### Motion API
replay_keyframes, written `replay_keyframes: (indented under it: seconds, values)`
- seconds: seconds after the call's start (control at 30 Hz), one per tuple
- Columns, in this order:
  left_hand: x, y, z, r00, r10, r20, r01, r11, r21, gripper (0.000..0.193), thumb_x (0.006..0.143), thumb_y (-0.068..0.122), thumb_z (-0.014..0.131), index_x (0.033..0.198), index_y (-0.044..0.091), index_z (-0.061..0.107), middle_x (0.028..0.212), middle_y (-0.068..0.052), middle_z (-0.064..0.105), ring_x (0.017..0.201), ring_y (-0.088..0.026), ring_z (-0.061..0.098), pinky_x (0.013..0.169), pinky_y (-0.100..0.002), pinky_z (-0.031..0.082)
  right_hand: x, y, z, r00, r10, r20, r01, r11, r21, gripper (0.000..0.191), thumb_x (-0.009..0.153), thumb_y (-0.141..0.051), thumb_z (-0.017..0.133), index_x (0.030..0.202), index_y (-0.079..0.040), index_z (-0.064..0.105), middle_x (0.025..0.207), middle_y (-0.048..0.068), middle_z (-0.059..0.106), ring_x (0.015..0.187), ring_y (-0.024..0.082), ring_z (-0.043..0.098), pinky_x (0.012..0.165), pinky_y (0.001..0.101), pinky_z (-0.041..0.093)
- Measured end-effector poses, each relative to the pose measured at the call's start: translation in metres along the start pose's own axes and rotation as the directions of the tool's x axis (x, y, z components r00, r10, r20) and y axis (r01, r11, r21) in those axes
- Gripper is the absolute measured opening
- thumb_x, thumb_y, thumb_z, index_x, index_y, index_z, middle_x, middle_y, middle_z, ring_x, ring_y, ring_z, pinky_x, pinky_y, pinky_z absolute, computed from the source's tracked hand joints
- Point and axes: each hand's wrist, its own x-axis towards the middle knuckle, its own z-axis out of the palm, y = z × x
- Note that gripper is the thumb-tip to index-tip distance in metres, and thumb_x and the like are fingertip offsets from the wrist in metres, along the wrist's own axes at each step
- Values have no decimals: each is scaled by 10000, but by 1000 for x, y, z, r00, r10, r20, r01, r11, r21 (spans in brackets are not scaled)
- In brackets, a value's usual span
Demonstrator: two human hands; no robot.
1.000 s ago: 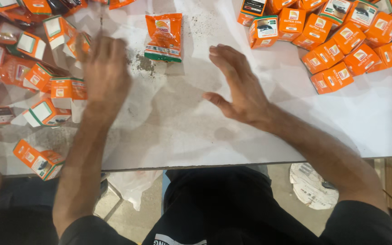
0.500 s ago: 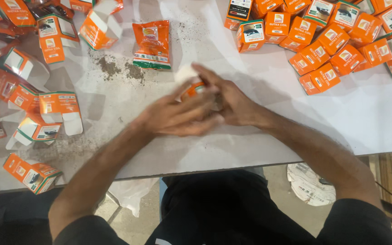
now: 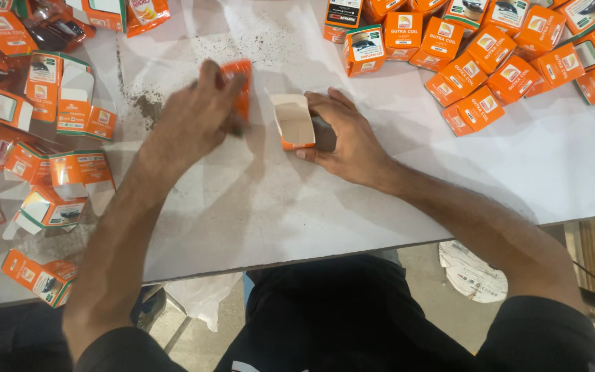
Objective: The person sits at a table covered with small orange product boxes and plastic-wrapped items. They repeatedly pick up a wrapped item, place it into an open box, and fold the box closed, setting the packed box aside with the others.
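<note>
Nearest the body, the bare white tabletop (image 3: 263, 213) runs out from the edge; on it the right hand (image 3: 349, 141) lies half open, fingers curved round the right side of an open orange carton (image 3: 293, 122), steadying it rather than gripping it whole; the carton stands just left of that hand, its long axis running away from the person, its pale cardboard inside facing up and the end flaps spread; the left hand (image 3: 197, 117) sits just to the carton's left, fingers closed on an orange sachet (image 3: 240, 86), blurred, its upper end showing past the fingertips; dark crumbs (image 3: 147, 105) speckle the surface beside it; flattened orange cartons (image 3: 56, 145) litter the far left, and closed orange boxes (image 3: 497, 62) crowd the far right.
</note>
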Motion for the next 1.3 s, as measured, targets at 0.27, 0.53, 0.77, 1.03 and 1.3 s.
replay_keyframes:
  seconds: [0.27, 0.53, 0.77, 1.03, 1.3]
  values:
    - [-47, 48, -1, 997, 53, -50, -58, 992, -108, 474, 898, 59, 841, 1262, 38, 538, 1180, -176, 567, 862, -335, 715, 678, -405, 589, -4, 13, 4, 997, -57, -60, 45, 980, -192, 684, 735, -378, 937, 1213, 12, 644, 1328, 168, 658, 1313, 299, 577, 1228, 496, 328]
    - [-7, 74, 42, 725, 270, -633, -582, 731, -355, 346, 939, -118, 796, 1133, -144, 511, 1162, -308, 639, 1125, -414, 681, 945, -553, 630, -6, 7, 10, 992, -124, -31, 115, 972, -203, 628, 729, -218, 899, 1288, -47, 669, 1304, 101, 718, 1294, 261, 637, 1220, 483, 349]
    - [-23, 59, 69, 780, 226, -583, -339, 936, -90, 513, 1003, 247, 853, 1260, -30, 506, 1084, -198, 628, 1507, -463, 392, 1258, -742, 186, -4, 5, 11, 995, -73, -70, 63, 989, -130, 744, 695, -292, 955, 1282, -5, 601, 1182, 127, 693, 1196, 289, 645, 1203, 513, 342]
    - [-19, 83, 49, 882, 119, -455, -98, 993, 69, 168, 1021, 187, 732, 1121, 74, 659, 1187, -144, 629, 1486, -423, 343, 1201, -748, 212, -8, 3, 15, 986, -145, -82, 124, 968, -220, 649, 736, -252, 953, 1250, -16, 633, 1233, 138, 695, 1229, 302, 635, 1206, 525, 330]
    - [-4, 79, 42, 921, -322, -218, 151, 814, -561, 188, 977, 114, 728, 1132, 11, 699, 1148, -256, 561, 1004, -320, 552, 823, -437, 501, -6, 2, 12, 976, -204, -76, 176, 945, -277, 705, 745, -240, 930, 1268, 81, 582, 1259, 209, 664, 1250, 373, 587, 1130, 502, 412]
